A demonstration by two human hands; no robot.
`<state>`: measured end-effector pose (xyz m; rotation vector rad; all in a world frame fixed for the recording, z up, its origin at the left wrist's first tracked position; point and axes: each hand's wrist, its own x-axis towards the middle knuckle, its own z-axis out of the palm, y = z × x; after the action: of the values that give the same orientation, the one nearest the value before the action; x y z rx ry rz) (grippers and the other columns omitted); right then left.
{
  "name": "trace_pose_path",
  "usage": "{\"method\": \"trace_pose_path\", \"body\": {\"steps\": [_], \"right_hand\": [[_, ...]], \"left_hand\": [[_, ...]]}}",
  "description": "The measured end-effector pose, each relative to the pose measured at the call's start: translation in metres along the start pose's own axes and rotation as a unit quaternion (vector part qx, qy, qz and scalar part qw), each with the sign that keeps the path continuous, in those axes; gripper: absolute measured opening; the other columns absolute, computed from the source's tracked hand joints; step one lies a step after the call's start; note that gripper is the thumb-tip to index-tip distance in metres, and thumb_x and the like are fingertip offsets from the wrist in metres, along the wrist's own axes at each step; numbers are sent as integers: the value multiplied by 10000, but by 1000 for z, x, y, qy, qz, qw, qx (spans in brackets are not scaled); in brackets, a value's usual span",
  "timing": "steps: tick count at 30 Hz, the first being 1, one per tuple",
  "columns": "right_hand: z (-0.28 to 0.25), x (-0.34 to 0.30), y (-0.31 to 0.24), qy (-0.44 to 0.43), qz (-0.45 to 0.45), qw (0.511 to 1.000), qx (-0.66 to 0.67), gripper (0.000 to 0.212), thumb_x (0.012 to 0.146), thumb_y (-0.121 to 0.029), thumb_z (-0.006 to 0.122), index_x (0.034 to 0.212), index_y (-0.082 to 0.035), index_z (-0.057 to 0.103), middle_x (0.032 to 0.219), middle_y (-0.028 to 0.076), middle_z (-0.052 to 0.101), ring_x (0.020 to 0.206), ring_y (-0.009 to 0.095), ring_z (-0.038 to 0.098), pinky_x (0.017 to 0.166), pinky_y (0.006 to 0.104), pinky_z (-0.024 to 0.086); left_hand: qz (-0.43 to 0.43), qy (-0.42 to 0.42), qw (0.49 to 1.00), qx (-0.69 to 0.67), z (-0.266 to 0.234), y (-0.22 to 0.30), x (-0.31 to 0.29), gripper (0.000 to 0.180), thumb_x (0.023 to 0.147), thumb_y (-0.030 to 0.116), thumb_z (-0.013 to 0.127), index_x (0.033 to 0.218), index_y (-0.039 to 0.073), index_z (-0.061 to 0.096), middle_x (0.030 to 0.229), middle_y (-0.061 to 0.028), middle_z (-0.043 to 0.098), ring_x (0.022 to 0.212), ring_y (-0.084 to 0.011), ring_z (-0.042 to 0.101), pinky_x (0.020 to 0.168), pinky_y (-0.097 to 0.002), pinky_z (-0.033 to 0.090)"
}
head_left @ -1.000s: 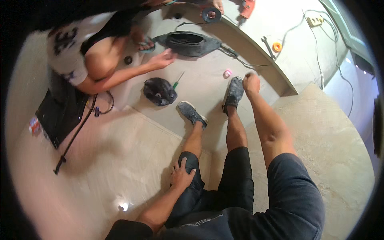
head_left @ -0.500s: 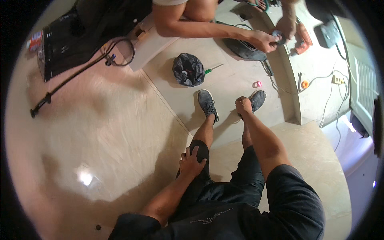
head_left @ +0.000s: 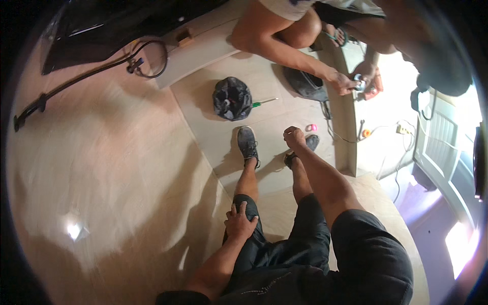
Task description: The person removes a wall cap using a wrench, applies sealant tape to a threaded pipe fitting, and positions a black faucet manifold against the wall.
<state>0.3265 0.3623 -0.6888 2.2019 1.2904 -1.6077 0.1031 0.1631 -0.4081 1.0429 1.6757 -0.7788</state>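
Observation:
My left hand (head_left: 240,222) lies on my left knee over the dark shorts, its fingers spread. My right hand (head_left: 295,138) hovers by my right shoe (head_left: 312,143) with its fingers curled in; whether anything is inside them is hidden. Just beyond it on the floor lies a small pink ring-shaped roll (head_left: 313,127). Farther left stands a black plastic bag (head_left: 219,96), open at the top, with a green-handled screwdriver (head_left: 265,102) beside it. At the far right, a co-worker's hands (head_left: 343,84) hold a small round greyish piece above an orange power tool (head_left: 374,90).
A dark tool bag (head_left: 307,86) lies against the raised ledge (head_left: 348,147). On the ledge are a wrench (head_left: 361,126), an orange roll (head_left: 366,133) and a socket strip (head_left: 404,129) with cables. A black pole (head_left: 76,84) with a looped cable stretches along the left.
The view has shifted, so floor things appear lower and farther left. The co-worker leans more to the right, hands still together on the small piece. My hands keep nearly the same pose.

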Motion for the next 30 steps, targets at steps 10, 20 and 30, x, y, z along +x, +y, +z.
{"method": "trace_pose_path", "body": {"steps": [10, 20, 30], "right_hand": [[-84, 5, 56, 133, 96, 981, 101, 447, 830, -245, 701, 1225, -43, 655, 1162, 238, 696, 1120, 383, 665, 979, 455, 529], [-153, -31, 103, 174, 45, 964, 195, 450, 892, -134, 670, 1301, 34, 590, 870, 133, 715, 702, 176, 678, 548, 291, 530], [-171, -129, -24, 58, 62, 921, 381, 345, 921, -156, 667, 1228, -4, 630, 888, 94, 713, 720, 146, 668, 584, 286, 528]], "left_hand": [[19, 50, 998, 41, -24, 20, 1, 788, 842, 462, 744, 1498, 173, 418, 1446, -192, 442, 1245, -426, 515, 982, -551, 516], [34, 72, 996, 42, -21, 18, -6, 810, 817, 465, 757, 1489, 176, 410, 1456, -220, 435, 1265, -454, 497, 964, -605, 492], [65, 28, 997, -9, -41, -16, 9, 808, 839, 504, 720, 1515, 196, 402, 1453, -234, 456, 1281, -465, 510, 1010, -563, 495]]}}
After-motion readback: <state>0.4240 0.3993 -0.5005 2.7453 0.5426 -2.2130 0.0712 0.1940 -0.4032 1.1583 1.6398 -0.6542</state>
